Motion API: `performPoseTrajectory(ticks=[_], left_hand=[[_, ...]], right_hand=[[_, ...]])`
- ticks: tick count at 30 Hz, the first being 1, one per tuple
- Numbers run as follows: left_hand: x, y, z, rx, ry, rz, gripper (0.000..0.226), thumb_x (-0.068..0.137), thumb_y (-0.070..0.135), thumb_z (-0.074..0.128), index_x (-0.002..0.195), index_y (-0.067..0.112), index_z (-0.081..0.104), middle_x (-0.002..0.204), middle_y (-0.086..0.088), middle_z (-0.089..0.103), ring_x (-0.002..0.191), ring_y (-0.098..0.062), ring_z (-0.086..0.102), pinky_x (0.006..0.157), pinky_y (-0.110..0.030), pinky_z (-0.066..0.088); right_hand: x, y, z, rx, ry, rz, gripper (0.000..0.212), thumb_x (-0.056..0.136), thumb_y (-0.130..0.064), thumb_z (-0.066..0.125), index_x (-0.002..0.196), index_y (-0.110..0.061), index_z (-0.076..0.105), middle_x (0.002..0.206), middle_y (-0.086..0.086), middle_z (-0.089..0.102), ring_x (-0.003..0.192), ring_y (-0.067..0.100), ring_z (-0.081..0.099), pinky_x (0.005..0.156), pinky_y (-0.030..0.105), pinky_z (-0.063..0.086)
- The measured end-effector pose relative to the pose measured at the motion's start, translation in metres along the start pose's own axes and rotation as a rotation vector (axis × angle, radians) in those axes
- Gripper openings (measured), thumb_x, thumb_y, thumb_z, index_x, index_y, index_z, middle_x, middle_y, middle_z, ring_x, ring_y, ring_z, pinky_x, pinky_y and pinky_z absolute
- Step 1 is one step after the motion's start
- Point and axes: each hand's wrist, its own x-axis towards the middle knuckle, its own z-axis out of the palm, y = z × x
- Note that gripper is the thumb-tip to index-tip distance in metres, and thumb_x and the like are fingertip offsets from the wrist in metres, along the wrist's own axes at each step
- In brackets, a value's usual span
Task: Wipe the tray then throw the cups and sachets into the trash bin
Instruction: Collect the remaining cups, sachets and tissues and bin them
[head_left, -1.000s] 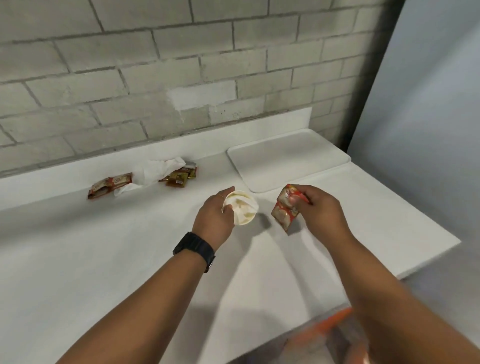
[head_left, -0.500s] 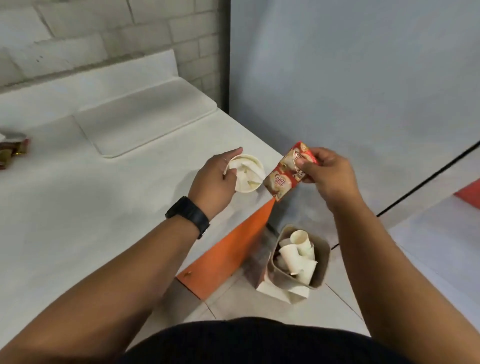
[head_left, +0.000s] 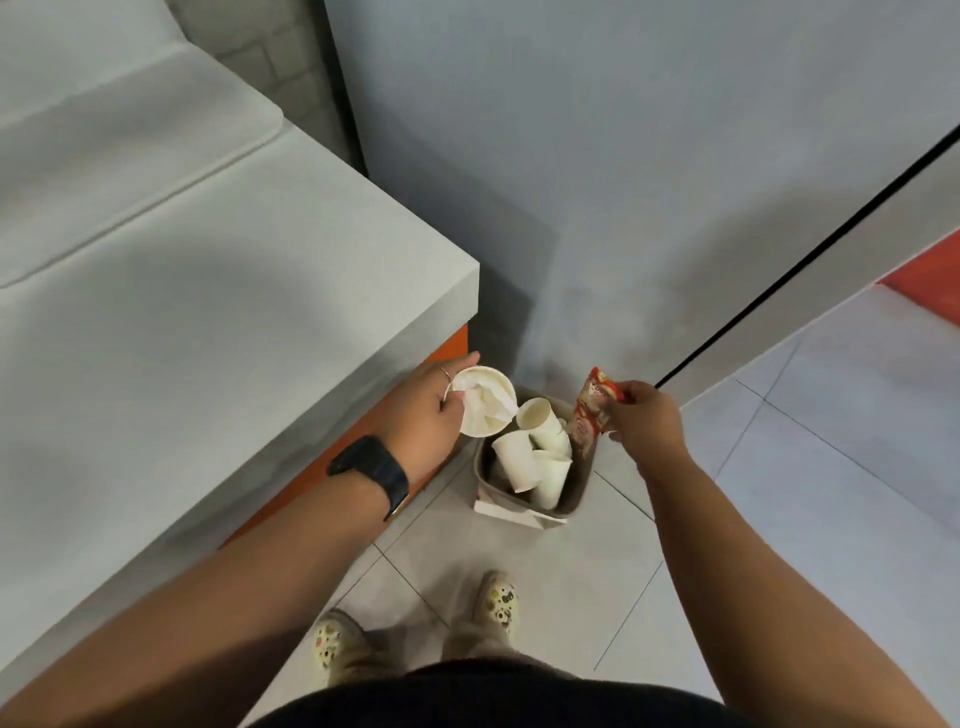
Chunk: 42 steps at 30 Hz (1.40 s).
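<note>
Paper cup (head_left: 484, 401), tissue-stuffed, gripped in our left hand (head_left: 422, 414), now off table (head_left: 208, 291), above trash bin (head_left: 574, 499); right hand (head_left: 645, 422) fingers pinch red sachet (head_left: 591, 402).

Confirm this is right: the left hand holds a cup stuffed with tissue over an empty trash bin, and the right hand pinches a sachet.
Not empty: the head view shows the trash bin already holding several paper cups. The rest stands.

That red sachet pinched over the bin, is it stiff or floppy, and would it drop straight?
The red sachet probably is thin and floppy: it hangs from the right hand. It looks flat and emptied, so likely light, and may flutter toward the trash bin.
</note>
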Motion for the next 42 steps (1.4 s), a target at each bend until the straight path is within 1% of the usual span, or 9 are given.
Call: performPoseTrajectory(ticks=[2, 5, 11, 14, 19, 24, 31, 35, 42], left_hand=[[0.003, -0.013, 0.01, 0.042, -0.013, -0.054, 0.045, 0.094, 0.014, 0.045, 0.136, 0.031, 0.05, 0.133, 0.006, 0.056, 0.119, -0.014, 0.054, 0.103, -0.031, 0.043], [0.005, -0.029, 0.018, 0.083, -0.021, -0.147, 0.045, 0.095, 0.015, 0.044, 0.135, 0.033, 0.049, 0.131, 0.003, 0.058, 0.117, -0.018, 0.054, 0.101, -0.028, 0.043], [0.023, -0.054, 0.049, 0.054, -0.096, -0.331, 0.045, 0.095, 0.012, 0.042, 0.136, 0.029, 0.049, 0.136, -0.002, 0.054, 0.114, -0.027, 0.058, 0.094, -0.035, 0.052], [0.036, -0.061, 0.07, 0.042, -0.136, -0.37, 0.047, 0.092, 0.008, 0.041, 0.134, 0.025, 0.052, 0.133, -0.005, 0.058, 0.111, -0.029, 0.061, 0.094, -0.041, 0.052], [0.058, -0.056, 0.106, -0.057, -0.199, -0.432, 0.047, 0.09, 0.009, 0.04, 0.131, 0.029, 0.054, 0.125, -0.001, 0.062, 0.106, -0.029, 0.062, 0.092, -0.042, 0.053], [0.086, -0.045, 0.147, -0.072, -0.294, -0.395, 0.052, 0.08, 0.026, 0.037, 0.126, 0.046, 0.05, 0.117, -0.001, 0.065, 0.096, -0.025, 0.064, 0.085, -0.041, 0.056], [0.102, -0.037, 0.189, 0.156, -0.408, -0.136, 0.05, 0.095, 0.006, 0.041, 0.139, 0.026, 0.046, 0.14, -0.006, 0.049, 0.121, -0.026, 0.052, 0.105, -0.032, 0.04], [0.094, -0.055, 0.195, 0.281, -0.502, -0.173, 0.053, 0.096, 0.013, 0.044, 0.146, 0.029, 0.035, 0.154, -0.005, 0.028, 0.137, -0.023, 0.036, 0.113, -0.028, 0.029], [0.077, -0.077, 0.174, 0.303, -0.488, -0.228, 0.054, 0.095, 0.019, 0.049, 0.145, 0.031, 0.035, 0.152, -0.003, 0.032, 0.136, -0.022, 0.036, 0.114, -0.035, 0.029]], right_hand=[[0.014, 0.017, 0.01, -0.031, -0.036, 0.046, 0.02, 0.074, -0.038, 0.067, 0.093, -0.029, 0.068, 0.094, -0.001, 0.073, 0.095, 0.024, 0.068, 0.088, 0.041, 0.054], [0.023, 0.032, 0.018, -0.102, -0.076, 0.109, 0.041, 0.084, -0.024, 0.061, 0.124, -0.02, 0.06, 0.114, 0.001, 0.068, 0.108, 0.021, 0.062, 0.093, 0.027, 0.044], [0.027, 0.062, 0.024, -0.121, -0.153, 0.059, 0.016, 0.087, -0.02, 0.063, 0.101, -0.015, 0.07, 0.096, 0.001, 0.065, 0.096, 0.021, 0.061, 0.084, 0.028, 0.042], [0.029, 0.083, 0.018, -0.123, -0.188, 0.111, 0.022, 0.086, -0.025, 0.064, 0.106, -0.016, 0.069, 0.105, 0.005, 0.069, 0.102, 0.024, 0.064, 0.096, 0.039, 0.048], [0.031, 0.106, 0.012, -0.13, -0.213, 0.178, 0.025, 0.089, -0.03, 0.061, 0.111, -0.019, 0.067, 0.097, 0.0, 0.07, 0.092, 0.019, 0.067, 0.084, 0.032, 0.049], [0.033, 0.119, 0.007, -0.108, -0.203, 0.178, 0.014, 0.091, -0.028, 0.058, 0.102, -0.024, 0.065, 0.09, -0.005, 0.069, 0.09, 0.017, 0.068, 0.087, 0.037, 0.05], [0.04, 0.137, 0.004, -0.105, -0.196, 0.208, 0.028, 0.09, -0.031, 0.057, 0.117, -0.023, 0.064, 0.1, -0.004, 0.069, 0.096, 0.016, 0.066, 0.08, 0.029, 0.048], [0.041, 0.148, 0.008, -0.086, -0.219, 0.225, 0.039, 0.089, -0.035, 0.06, 0.127, -0.026, 0.057, 0.108, -0.006, 0.067, 0.099, 0.016, 0.064, 0.08, 0.027, 0.045], [0.04, 0.148, 0.045, -0.298, -0.38, 0.107, 0.065, 0.088, -0.035, 0.064, 0.145, -0.035, 0.034, 0.15, -0.001, 0.039, 0.13, 0.021, 0.046, 0.103, 0.03, 0.04]])
